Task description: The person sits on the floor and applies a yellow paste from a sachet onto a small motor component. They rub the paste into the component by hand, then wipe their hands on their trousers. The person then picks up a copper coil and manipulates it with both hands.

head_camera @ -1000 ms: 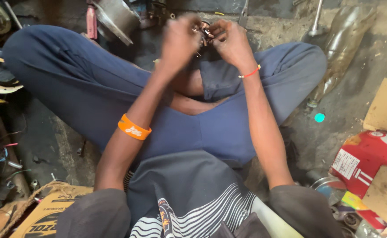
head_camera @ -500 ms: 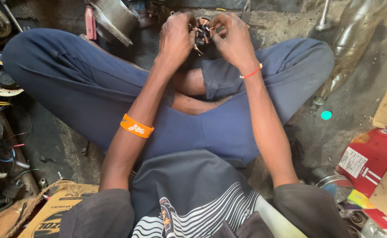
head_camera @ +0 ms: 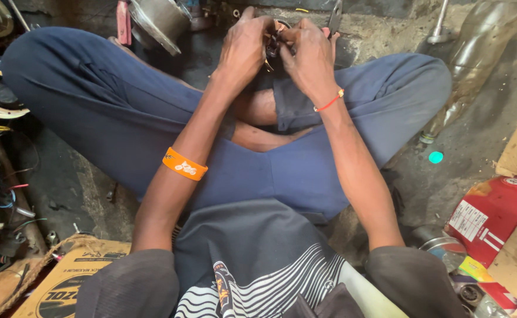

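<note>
Both hands shifted rightward, left hand (head_camera: 243,50) and right hand (head_camera: 310,56) gripping small metal part (head_camera: 275,36).

Single head cam, looks steeply down, close over crossed legs (head_camera: 152,112).

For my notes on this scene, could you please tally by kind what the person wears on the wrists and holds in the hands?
Orange wristband: 1
Red thread bracelet: 1
Small metal part, held between left hand and right hand: 1
Total: 3
</note>
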Action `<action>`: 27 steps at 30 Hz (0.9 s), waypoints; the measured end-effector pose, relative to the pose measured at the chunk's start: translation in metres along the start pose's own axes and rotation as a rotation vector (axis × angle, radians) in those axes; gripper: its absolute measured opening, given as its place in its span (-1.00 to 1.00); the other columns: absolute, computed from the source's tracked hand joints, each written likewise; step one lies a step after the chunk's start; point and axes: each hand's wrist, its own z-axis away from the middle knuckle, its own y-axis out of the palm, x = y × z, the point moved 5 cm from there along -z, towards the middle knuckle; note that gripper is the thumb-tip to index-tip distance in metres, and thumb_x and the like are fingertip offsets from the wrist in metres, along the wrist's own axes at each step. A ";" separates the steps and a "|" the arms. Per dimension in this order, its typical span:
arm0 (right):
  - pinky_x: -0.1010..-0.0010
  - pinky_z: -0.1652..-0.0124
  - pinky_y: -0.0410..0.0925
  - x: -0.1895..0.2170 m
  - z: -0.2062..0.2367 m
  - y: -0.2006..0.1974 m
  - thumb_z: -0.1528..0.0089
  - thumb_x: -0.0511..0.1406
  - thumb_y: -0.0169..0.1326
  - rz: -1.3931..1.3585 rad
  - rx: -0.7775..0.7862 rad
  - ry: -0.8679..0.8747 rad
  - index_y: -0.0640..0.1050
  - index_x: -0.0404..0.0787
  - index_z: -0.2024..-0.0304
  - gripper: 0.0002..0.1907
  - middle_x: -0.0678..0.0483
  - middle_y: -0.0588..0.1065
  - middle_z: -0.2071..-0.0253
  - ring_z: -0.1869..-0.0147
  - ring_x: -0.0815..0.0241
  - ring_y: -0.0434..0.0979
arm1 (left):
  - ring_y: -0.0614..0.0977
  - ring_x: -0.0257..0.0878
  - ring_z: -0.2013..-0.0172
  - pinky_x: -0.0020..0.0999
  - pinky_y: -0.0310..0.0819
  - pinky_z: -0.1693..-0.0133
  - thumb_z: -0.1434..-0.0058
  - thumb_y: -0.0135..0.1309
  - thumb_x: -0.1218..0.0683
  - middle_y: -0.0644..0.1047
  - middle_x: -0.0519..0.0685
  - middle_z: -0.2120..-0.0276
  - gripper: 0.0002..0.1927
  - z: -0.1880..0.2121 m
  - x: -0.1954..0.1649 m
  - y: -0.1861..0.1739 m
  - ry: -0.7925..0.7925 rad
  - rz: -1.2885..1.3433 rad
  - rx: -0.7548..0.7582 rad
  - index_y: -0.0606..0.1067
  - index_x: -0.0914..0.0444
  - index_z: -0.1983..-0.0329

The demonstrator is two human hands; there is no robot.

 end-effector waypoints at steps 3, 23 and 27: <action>0.10 0.14 0.30 -0.006 0.000 0.007 -0.21 -0.34 0.23 -0.128 0.037 0.087 0.65 -0.26 0.19 -0.86 -0.03 0.44 0.30 0.21 -0.02 0.49 | 0.58 0.27 0.19 0.07 0.47 0.15 -0.20 -0.02 0.34 0.48 0.33 0.18 -0.78 0.000 0.001 -0.001 0.026 0.054 0.015 0.56 0.31 0.14; 0.56 0.46 0.34 -0.028 0.011 0.043 -0.30 -0.45 0.09 -0.746 0.136 0.311 0.60 -0.46 0.06 -0.80 0.08 0.55 0.34 0.48 0.41 0.50 | 0.57 0.30 0.12 0.07 0.48 0.13 -0.16 0.07 0.35 0.48 0.31 0.09 -0.71 0.000 0.007 0.003 0.092 0.050 0.060 0.54 0.31 0.04; 0.55 0.46 0.36 -0.019 0.008 0.037 -0.34 -0.44 0.04 -0.718 0.172 0.295 0.58 -0.48 0.09 -0.82 0.11 0.52 0.41 0.48 0.42 0.51 | 0.58 0.31 0.15 0.06 0.50 0.16 -0.12 0.04 0.37 0.49 0.34 0.11 -0.68 0.002 0.002 0.000 0.092 0.088 -0.006 0.52 0.36 0.04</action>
